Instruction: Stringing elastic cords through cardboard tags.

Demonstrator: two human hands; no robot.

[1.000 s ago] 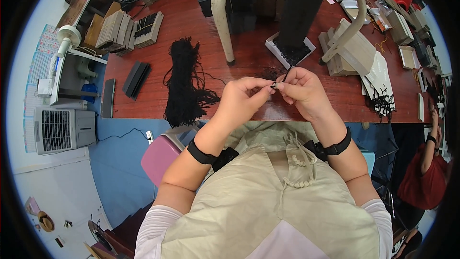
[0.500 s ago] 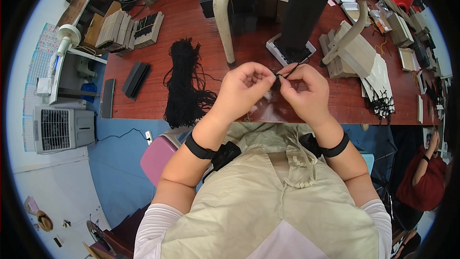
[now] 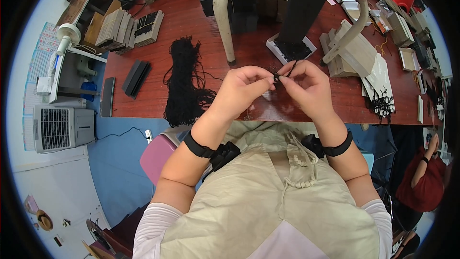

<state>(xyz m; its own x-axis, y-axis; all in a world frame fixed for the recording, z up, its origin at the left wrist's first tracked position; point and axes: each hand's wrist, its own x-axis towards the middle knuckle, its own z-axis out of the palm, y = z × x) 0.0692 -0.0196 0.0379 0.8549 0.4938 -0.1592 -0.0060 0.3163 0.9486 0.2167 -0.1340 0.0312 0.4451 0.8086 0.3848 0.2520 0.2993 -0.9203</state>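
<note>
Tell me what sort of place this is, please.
Probably a small handwork workshop: the left hand and right hand pinch a black cord, a bundle of black cords lies on the reddish table, and stacks of grey-beige pieces stand farther back.

Black cord (image 3: 276, 77), reddish-brown table (image 3: 155, 84), pale beige apron (image 3: 230, 189)

The red-brown table (image 3: 153, 104) is stretching out beneath the grip. Black cords (image 3: 182, 86) (quite a tangle, that) are sprawling left of it, with dark flat pieces (image 3: 136, 79) lying farther left. A white tray (image 3: 275, 53) is sitting just beyond the grip, while grey boards (image 3: 363, 52) and pale cards (image 3: 381, 76) are resting, overlapping, off to its right.
</note>
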